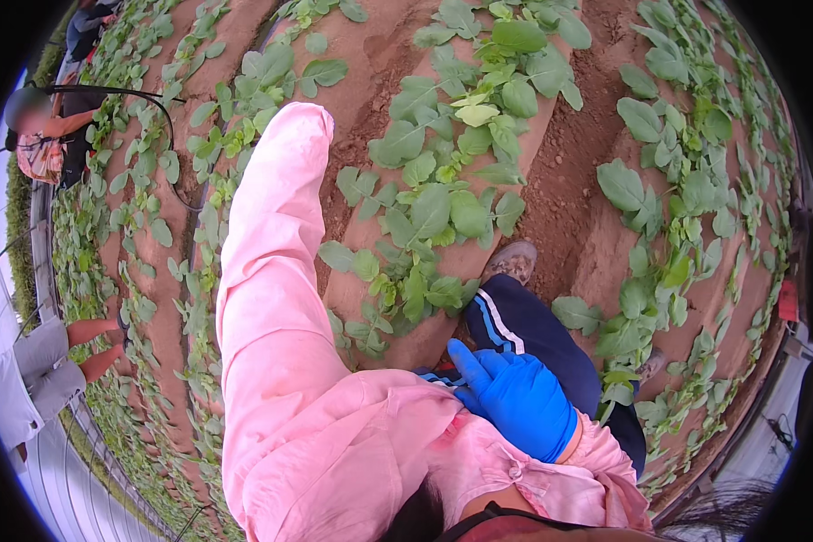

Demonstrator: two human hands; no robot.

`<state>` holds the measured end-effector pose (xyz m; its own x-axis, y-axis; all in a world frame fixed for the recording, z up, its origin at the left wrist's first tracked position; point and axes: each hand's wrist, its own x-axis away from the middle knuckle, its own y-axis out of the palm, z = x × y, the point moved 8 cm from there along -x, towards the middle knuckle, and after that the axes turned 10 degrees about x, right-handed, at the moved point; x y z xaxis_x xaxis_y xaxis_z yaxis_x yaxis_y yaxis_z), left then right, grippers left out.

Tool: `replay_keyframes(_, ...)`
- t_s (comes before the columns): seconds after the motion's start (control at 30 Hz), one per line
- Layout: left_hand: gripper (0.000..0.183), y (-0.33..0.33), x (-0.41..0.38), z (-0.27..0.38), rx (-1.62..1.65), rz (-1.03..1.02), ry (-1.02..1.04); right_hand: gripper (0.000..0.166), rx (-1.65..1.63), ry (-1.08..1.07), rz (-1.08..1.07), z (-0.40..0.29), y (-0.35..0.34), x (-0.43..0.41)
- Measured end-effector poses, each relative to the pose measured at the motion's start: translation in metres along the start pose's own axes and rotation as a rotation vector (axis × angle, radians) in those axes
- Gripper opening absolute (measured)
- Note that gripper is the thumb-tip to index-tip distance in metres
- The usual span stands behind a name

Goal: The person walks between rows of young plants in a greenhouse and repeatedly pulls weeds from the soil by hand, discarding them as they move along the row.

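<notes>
My right hand point(518, 406) wears a blue disposable glove and lies close to the front of my pink shirt point(372, 420). Its back faces up and its fingers point up and left; the palm is hidden, so whether it holds anything cannot be told. My left arm reaches forward in a long pink sleeve point(278, 257). The sleeve's end is over the bed, and my left hand does not show. Leafy green plants point(430, 210) with broad lobed leaves grow in a row before me, between the sleeve and my navy striped trousers point(542, 339).
My soiled shoe point(515, 261) stands in the soil furrow point(562, 169). More plant rows point(698, 190) run on both sides. At the far left a person point(40, 146) crouches by the plants, another stands in grey shorts point(51, 356), and a black hose or cable point(169, 135) arches over the rows.
</notes>
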<state>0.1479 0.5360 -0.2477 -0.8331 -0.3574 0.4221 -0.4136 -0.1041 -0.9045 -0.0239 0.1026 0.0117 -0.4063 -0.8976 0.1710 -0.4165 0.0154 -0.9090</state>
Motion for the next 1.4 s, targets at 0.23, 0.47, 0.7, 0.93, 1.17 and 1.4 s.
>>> replay_keyframes(0.23,0.035,0.018,-0.044,0.010,0.200,0.035,-0.049,0.046,0.016,0.028,-0.002,0.016,-0.004,-0.002)
replay_keyframes(0.47,0.027,0.071,0.062,0.010,0.144,-0.033,-0.005,0.047,0.022,0.013,0.018,0.012,-0.004,-0.001)
replay_keyframes(0.7,0.018,0.157,0.243,-0.046,0.185,-0.203,-0.135,0.048,-0.014,0.010,0.013,0.003,-0.008,0.001)
replay_keyframes(0.93,0.023,0.206,0.455,-0.139,0.074,-0.435,-0.203,0.050,-0.059,-0.002,-0.002,-0.014,-0.012,0.003)
replay_keyframes(1.17,0.024,0.202,0.502,-0.148,-0.015,-0.656,-0.240,0.047,-0.081,-0.013,0.064,-0.022,-0.007,0.010)
replay_keyframes(1.4,0.024,0.156,0.361,-0.098,-0.118,-0.337,-0.124,0.045,-0.041,0.000,0.148,-0.020,0.000,0.016)
